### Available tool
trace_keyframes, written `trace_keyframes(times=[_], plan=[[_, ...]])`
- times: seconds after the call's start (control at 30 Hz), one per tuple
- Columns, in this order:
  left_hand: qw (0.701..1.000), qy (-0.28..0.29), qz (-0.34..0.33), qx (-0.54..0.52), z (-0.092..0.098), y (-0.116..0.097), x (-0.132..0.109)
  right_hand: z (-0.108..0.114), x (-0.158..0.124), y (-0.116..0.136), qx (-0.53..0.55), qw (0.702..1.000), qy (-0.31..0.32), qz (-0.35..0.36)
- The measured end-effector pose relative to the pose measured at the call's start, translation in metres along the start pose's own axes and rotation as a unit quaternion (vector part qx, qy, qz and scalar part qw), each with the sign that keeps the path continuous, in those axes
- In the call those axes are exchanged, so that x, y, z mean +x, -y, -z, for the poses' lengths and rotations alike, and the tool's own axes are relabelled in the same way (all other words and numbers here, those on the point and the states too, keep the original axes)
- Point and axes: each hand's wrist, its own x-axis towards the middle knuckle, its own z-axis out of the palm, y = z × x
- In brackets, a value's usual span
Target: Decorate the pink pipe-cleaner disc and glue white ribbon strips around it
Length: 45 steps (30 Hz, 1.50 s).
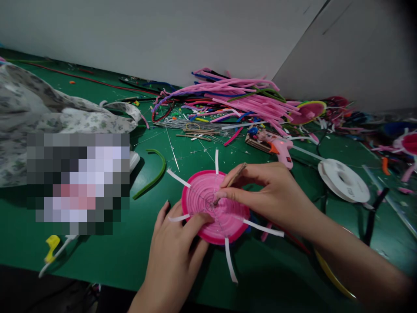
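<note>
A round pink disc (pixel 198 195) of coiled strips, with a darker pink rim, is held just above the green table. Several white strips (pixel 263 228) stick out around its edge, and thin wires cross its middle. My left hand (pixel 177 234) grips the disc's lower left side, thumb on top and the other fingers partly hidden beneath. Over the disc's centre, my right hand (pixel 263 187) pinches a thin brown stick (pixel 238 174). Its lower end seems to meet the disc's centre, though the fingers partly cover it.
Behind the disc lie a pile of pink pipe cleaners (pixel 234 95), loose wires (pixel 185 123) and a pink glue gun (pixel 282 152). A white ribbon spool (pixel 343 180) is at right. Leftward are a bent green pipe cleaner (pixel 156 174), floral cloth (pixel 65 119) and a blurred-out device with a white cable (pixel 57 254).
</note>
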Motion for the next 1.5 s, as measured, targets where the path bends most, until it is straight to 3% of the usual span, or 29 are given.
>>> trace_keyframes(times=[0.4, 0.77, 1.1, 1.5], plan=[[1.0, 0.009, 0.012, -0.011, 0.0006, -0.0018, 0.0022, -0.0045, 0.0014, 0.0021, -0.032, 0.998, -0.013, 0.056], [1.0, 0.009, 0.01, -0.008, 0.0007, -0.0008, 0.0016, -0.0067, -0.0005, -0.0004, -0.033, 0.998, -0.025, 0.057], [1.0, 0.017, 0.006, 0.004, 0.001, -0.0016, 0.002, -0.0086, -0.0056, 0.0022, -0.123, 0.984, -0.055, 0.115], [1.0, 0.015, 0.008, -0.001, 0.0023, -0.003, 0.0026, -0.0092, -0.0068, -0.0012, -0.05, 0.997, -0.049, 0.025]])
